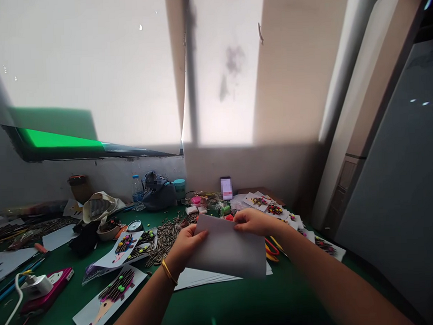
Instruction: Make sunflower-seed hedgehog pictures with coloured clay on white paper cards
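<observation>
We record our left hand (189, 241) and right hand (252, 222) pinching a paper sheet (226, 252) above the green tabletop (193, 308) (seeds (165, 237) lie scattered there); a phone (226, 188) stands near the pale wall (287, 164).

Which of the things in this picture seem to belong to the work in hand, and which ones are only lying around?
Likely part of the work:
paper sheet, held by the left hand and right hand
loose papers beneath it
heap of seeds
hedgehog picture, lower left

Apparently just lying about:
water bottle
dark bag
phone
pink power strip
</observation>
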A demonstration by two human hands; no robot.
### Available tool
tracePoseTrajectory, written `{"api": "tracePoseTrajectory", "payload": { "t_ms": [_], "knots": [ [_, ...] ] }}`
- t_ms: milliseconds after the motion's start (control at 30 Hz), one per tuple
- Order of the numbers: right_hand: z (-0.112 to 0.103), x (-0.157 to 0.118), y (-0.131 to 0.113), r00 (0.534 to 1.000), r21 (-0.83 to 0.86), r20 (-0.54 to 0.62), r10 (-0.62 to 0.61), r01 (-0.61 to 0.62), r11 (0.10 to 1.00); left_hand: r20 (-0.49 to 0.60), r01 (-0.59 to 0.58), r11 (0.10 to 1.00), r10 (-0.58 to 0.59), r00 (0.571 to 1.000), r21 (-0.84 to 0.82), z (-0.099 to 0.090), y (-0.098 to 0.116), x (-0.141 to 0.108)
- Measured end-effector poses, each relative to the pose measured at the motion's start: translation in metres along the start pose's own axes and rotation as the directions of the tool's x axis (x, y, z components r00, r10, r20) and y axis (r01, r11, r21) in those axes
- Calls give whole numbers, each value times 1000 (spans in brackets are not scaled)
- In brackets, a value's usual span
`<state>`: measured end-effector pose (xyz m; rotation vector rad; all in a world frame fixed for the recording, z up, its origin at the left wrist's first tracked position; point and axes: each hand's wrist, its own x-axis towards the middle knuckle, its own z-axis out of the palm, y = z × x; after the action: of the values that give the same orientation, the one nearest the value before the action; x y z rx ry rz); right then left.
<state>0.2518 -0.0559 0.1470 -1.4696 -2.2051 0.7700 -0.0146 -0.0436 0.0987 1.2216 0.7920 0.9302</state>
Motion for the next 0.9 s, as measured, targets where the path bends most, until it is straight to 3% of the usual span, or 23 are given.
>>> {"api": "tracePoseTrajectory", "payload": {
  "t_ms": [467, 900],
  "knots": [
    [3, -6, -6, 998, 72, -62, -19, 23, 997, -3, -61, 990, 61, 998, 127, 0, 21, -2],
    [0, -7, -4, 998, 128, -55, -14, 21, 992, 19, -68, 995, 66, 998, 79, 0, 20, 4]
  ]
}}
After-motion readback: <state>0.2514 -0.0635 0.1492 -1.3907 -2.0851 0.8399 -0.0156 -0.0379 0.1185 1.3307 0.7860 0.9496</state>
